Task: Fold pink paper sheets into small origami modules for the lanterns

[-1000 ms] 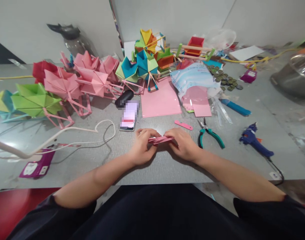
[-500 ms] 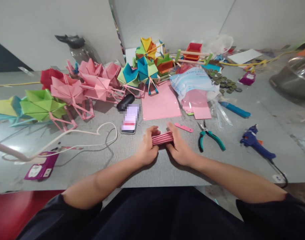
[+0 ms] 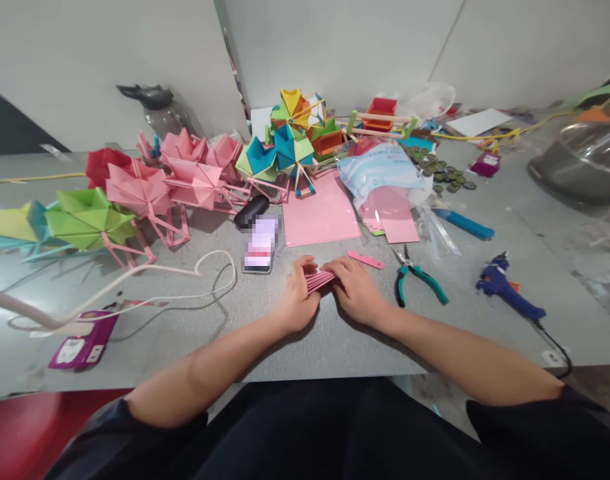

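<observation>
Between my two hands lies a small bundle of pink sticks (image 3: 321, 281), thin and layered, tilted up toward the right. My left hand (image 3: 299, 297) is closed round its left end, thumb along the near side. My right hand (image 3: 355, 287) wraps over the right end, with fingers bent across the top and hiding that part. Just beyond the right hand is a single pink craft stick (image 3: 366, 259). Teal-handled pliers (image 3: 421, 275) lie to the right of that hand, jaws pointing away. Pink paper sheets (image 3: 319, 213) lie beyond the hands.
Folded paper models (image 3: 139, 190) line the back left. A phone (image 3: 261, 247) and black case (image 3: 252, 212) lie left of the paper. A plastic bag (image 3: 385, 173), a blue cutter (image 3: 467, 224) and a blue glue gun (image 3: 507, 287) are rightward. A white cable (image 3: 159, 263) loops at left.
My right fingers have moved from the bundle's far side to over its top, covering more of the right end. The bundle has tilted. The whole view has shifted slightly.
</observation>
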Demonstrator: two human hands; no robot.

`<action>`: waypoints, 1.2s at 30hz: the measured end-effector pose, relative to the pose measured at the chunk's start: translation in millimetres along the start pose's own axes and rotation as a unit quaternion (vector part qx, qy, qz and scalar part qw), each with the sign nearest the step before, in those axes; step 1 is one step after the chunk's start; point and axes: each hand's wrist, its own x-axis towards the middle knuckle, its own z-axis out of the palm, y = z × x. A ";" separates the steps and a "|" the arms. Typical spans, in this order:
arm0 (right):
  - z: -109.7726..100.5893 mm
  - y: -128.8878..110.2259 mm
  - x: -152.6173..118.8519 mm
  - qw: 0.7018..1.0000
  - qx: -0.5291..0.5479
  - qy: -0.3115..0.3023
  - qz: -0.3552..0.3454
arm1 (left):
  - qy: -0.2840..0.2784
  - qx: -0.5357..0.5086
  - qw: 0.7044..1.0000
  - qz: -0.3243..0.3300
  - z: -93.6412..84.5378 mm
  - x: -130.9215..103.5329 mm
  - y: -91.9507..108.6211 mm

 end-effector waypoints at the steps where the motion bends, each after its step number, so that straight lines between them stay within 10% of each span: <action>1: -2.1 0.2 0.9 1.000 -0.008 -0.003 -0.004 | 0.001 0.024 1.000 0.003 -2.3 0.4 2.7; 11: -58.5 4.0 2.6 0.994 0.039 -0.095 -0.027 | -0.028 0.081 0.996 0.027 -26.0 -0.7 33.1; 17: -126.5 35.1 10.5 0.940 -0.215 -0.054 0.261 | -0.036 0.045 0.997 -0.044 -14.0 12.4 44.8; 24: -142.2 60.2 6.1 0.907 -0.270 -0.162 0.281 | -0.020 0.029 0.999 -0.040 31.5 59.0 63.3; 29: -171.9 46.3 -12.9 0.934 -0.243 -0.101 0.242 | -0.013 0.013 0.999 -0.043 85.9 77.9 72.3; 36: -166.3 34.1 -12.7 0.928 -0.253 -0.050 0.269 | -0.119 0.122 0.978 0.121 131.2 96.3 76.1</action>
